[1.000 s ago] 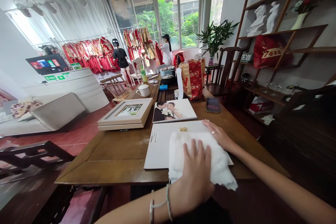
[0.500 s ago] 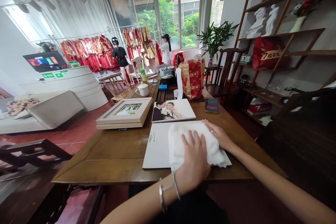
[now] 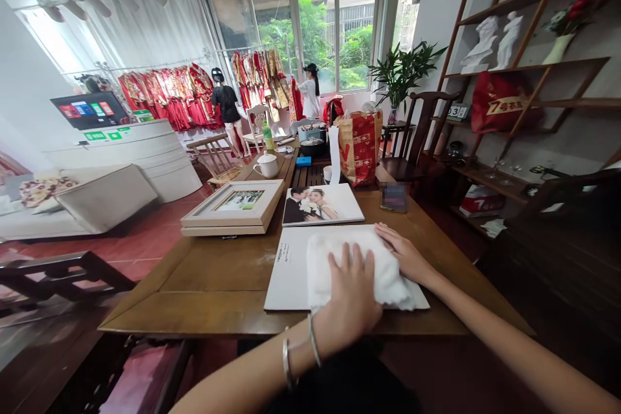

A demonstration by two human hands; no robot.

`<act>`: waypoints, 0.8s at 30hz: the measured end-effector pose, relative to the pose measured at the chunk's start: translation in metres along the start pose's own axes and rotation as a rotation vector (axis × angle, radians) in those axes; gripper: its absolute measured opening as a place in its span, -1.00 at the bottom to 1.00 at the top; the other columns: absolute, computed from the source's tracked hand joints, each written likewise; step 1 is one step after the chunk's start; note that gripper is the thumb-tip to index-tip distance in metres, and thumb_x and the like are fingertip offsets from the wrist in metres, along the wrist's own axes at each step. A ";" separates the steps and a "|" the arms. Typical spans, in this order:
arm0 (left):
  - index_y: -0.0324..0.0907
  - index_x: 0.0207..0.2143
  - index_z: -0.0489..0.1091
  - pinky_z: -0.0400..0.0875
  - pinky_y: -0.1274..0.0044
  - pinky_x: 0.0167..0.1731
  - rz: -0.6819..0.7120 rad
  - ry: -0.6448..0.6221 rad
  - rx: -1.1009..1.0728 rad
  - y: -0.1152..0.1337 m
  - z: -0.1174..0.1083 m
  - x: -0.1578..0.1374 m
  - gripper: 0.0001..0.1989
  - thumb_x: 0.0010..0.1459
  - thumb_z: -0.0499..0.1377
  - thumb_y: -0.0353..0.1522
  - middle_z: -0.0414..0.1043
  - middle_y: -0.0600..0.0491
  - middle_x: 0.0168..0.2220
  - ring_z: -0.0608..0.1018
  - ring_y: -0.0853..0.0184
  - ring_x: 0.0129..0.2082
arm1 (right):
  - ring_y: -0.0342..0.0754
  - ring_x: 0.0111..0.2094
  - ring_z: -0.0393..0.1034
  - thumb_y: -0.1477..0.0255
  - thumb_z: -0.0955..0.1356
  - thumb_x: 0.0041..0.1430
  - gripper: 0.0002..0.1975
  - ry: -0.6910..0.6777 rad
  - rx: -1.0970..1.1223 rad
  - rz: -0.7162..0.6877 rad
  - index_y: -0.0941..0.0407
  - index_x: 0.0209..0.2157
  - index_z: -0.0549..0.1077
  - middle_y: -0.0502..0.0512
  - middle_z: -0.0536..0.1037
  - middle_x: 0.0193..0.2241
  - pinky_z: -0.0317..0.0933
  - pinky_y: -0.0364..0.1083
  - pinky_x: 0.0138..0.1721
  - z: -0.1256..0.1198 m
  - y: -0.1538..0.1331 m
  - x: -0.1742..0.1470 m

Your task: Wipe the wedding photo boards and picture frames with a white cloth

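A folded white towel (image 3: 320,272) lies on a white board or album cover (image 3: 281,288) with small dark print near its left edge. My left hand (image 3: 354,291), with two bracelets on its wrist, presses flat on the towel, fingers spread. At the board's upper right side rests my right hand (image 3: 407,255), its fingers stretched out beside the towel; its thumb is not clearly seen. Just behind the board is a wedding photo panel (image 3: 323,204) showing a couple. Stacked light wooden picture frames (image 3: 233,207) sit to its left.
On the wooden table (image 3: 208,278) are a white lidded cup (image 3: 266,165), a dark phone-like device (image 3: 393,197), a blue box (image 3: 303,161) and a paper bag (image 3: 359,149). Two people stand by clothing racks at the back. Dark chairs and shelves flank the table.
My left hand has slid slightly left with the towel across the board. My right hand stays at the board's right side. The whole view has shifted a little.
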State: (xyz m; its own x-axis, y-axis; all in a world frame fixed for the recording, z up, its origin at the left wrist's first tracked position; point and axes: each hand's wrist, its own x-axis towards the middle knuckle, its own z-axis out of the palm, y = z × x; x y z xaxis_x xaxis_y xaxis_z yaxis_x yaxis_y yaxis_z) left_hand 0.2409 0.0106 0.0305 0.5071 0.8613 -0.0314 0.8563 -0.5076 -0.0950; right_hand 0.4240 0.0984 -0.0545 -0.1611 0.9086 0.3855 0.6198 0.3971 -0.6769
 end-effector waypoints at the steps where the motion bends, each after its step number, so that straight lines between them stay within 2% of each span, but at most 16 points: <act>1: -0.28 0.28 -0.10 0.01 0.02 0.13 -0.015 -0.001 -0.001 -0.005 0.000 0.011 -0.18 0.09 0.15 -0.12 -0.13 -0.26 0.30 -0.04 -0.09 0.27 | 0.11 0.23 0.10 0.36 0.21 0.17 -0.57 0.000 0.002 -0.011 0.10 0.07 0.38 0.16 0.33 0.16 -0.03 0.21 0.23 0.000 0.002 0.000; 4: -0.27 0.27 -0.05 0.01 0.03 0.13 -0.043 -0.010 -0.010 -0.015 -0.001 0.034 -0.22 0.10 0.15 -0.13 -0.09 -0.25 0.29 -0.02 -0.07 0.27 | 0.10 0.22 0.11 0.41 0.22 0.14 -0.56 0.008 -0.005 -0.040 0.08 0.08 0.38 0.15 0.34 0.15 -0.05 0.21 0.24 0.001 0.005 0.000; 6: -0.28 0.26 -0.02 -0.01 0.03 0.14 -0.040 -0.012 -0.010 -0.015 -0.001 0.034 -0.24 0.10 0.15 -0.14 -0.07 -0.26 0.28 -0.01 -0.08 0.27 | 0.09 0.22 0.11 0.42 0.21 0.14 -0.55 0.006 -0.013 -0.037 0.08 0.08 0.37 0.15 0.34 0.15 -0.05 0.21 0.24 0.000 0.005 0.000; 10: -0.33 0.26 -0.04 -0.03 -0.01 0.14 0.054 -0.004 0.007 0.001 0.000 -0.002 -0.17 0.04 0.19 -0.15 -0.11 -0.30 0.29 -0.05 -0.15 0.27 | 0.10 0.24 0.08 0.39 0.20 0.17 -0.56 -0.014 -0.027 -0.004 0.12 0.09 0.37 0.17 0.31 0.17 -0.03 0.20 0.23 0.000 -0.001 0.000; 13: -0.32 0.29 -0.15 -0.08 -0.03 0.15 0.135 -0.120 0.004 0.015 -0.004 -0.039 -0.03 -0.05 0.26 -0.17 -0.24 -0.28 0.31 -0.15 -0.15 0.28 | 0.10 0.24 0.07 0.40 0.19 0.19 -0.56 0.001 -0.048 0.017 0.12 0.09 0.36 0.18 0.30 0.18 -0.07 0.20 0.25 0.001 -0.004 -0.001; 16: -0.26 0.30 -0.18 -0.08 -0.01 0.17 0.149 -0.232 -0.046 0.017 -0.011 -0.054 -0.04 -0.04 0.24 -0.16 -0.27 -0.22 0.32 -0.16 -0.10 0.29 | 0.09 0.24 0.07 0.40 0.19 0.19 -0.56 0.012 -0.057 0.023 0.12 0.10 0.35 0.18 0.29 0.18 -0.08 0.20 0.25 0.002 -0.005 -0.001; 19: -0.25 0.28 -0.10 -0.01 0.02 0.14 0.101 -0.140 -0.082 0.007 -0.014 -0.037 -0.16 0.04 0.18 -0.14 -0.13 -0.23 0.30 -0.05 -0.06 0.28 | 0.11 0.24 0.07 0.38 0.20 0.20 -0.57 0.014 -0.046 0.012 0.11 0.09 0.36 0.17 0.30 0.17 -0.07 0.21 0.24 0.002 -0.003 -0.002; 21: -0.23 0.26 -0.03 0.03 0.04 0.13 0.054 -0.048 -0.077 -0.003 -0.011 -0.013 -0.22 0.06 0.16 -0.15 -0.05 -0.22 0.28 0.02 -0.05 0.26 | 0.11 0.24 0.08 0.36 0.20 0.20 -0.57 0.005 -0.033 0.000 0.10 0.09 0.36 0.16 0.31 0.17 -0.04 0.21 0.23 0.001 0.000 -0.002; 24: -0.17 0.23 0.02 0.05 0.09 0.13 -0.014 0.016 -0.080 -0.022 -0.002 0.026 -0.30 0.07 0.14 -0.17 0.01 -0.16 0.26 0.06 0.00 0.24 | 0.11 0.23 0.09 0.34 0.22 0.18 -0.56 -0.006 -0.018 -0.024 0.07 0.10 0.35 0.14 0.32 0.16 -0.01 0.20 0.23 0.001 0.004 -0.001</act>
State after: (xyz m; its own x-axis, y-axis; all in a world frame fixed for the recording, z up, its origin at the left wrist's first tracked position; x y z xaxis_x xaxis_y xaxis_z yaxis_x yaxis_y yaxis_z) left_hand 0.2355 0.0439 0.0341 0.4963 0.8681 -0.0145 0.8679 -0.4964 -0.0151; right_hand 0.4263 0.0990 -0.0585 -0.1808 0.8998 0.3972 0.6294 0.4161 -0.6562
